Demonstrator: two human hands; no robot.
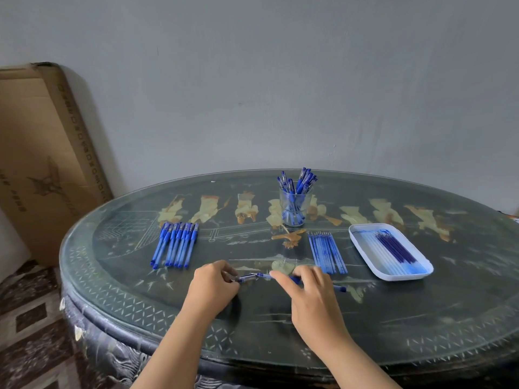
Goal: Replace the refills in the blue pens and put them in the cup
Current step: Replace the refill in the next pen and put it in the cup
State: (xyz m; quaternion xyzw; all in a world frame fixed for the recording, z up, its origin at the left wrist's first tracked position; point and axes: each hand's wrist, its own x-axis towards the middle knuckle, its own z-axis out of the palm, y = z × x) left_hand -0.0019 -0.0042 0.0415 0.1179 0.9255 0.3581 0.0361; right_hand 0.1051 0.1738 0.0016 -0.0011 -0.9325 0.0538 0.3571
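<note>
A blue pen (259, 275) lies level just above the table between both hands. My left hand (214, 287) pinches its left end, and my right hand (306, 290) grips its barrel; the pen's right end (341, 289) sticks out past that hand. A row of several blue pens (175, 244) lies on the left. Several refills (327, 251) lie in a row right of centre. At the back stands a clear glass cup (293, 209) holding several blue pens. A white tray (393, 275) on the right holds several more refills.
The round dark table (365, 327) has a glass top with inlaid figures; its front edge curves just below my wrists. A large cardboard box (42, 153) leans on the wall at the left. A patterned floor (31, 327) shows lower left.
</note>
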